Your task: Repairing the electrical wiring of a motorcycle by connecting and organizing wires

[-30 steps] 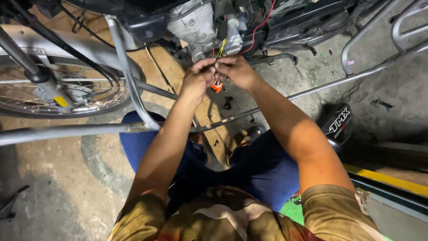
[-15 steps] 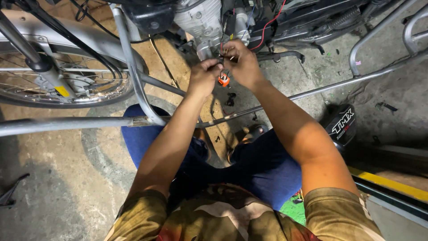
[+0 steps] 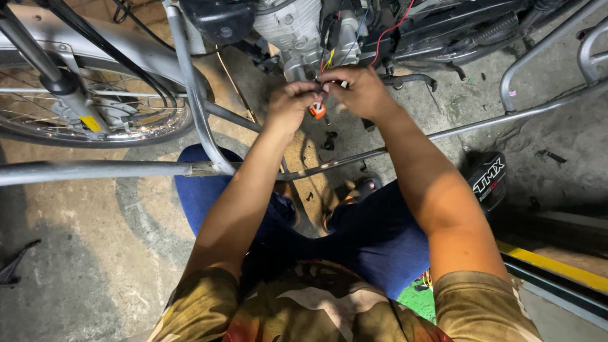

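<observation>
Both my hands meet just below a motorcycle engine [image 3: 292,30]. My left hand [image 3: 290,104] pinches a small orange part [image 3: 317,111] that hangs under its fingers. My right hand [image 3: 358,90] is closed on the wires right beside it, fingertips touching those of the left. Red, yellow and black wires [image 3: 332,57] run down from the engine area into my fingers. What exactly lies inside the right fingers is hidden.
A spoked front wheel [image 3: 95,117] with fork and grey fender sits at the left. Steel frame tubes [image 3: 190,95] cross in front of my knees. A black bottle [image 3: 486,180] stands at the right on stained concrete. Small black bits [image 3: 328,140] lie under my hands.
The view has shifted, so my hands sit a little lower and left in frame than half a second ago. They stay pressed together on the orange part and wires.
</observation>
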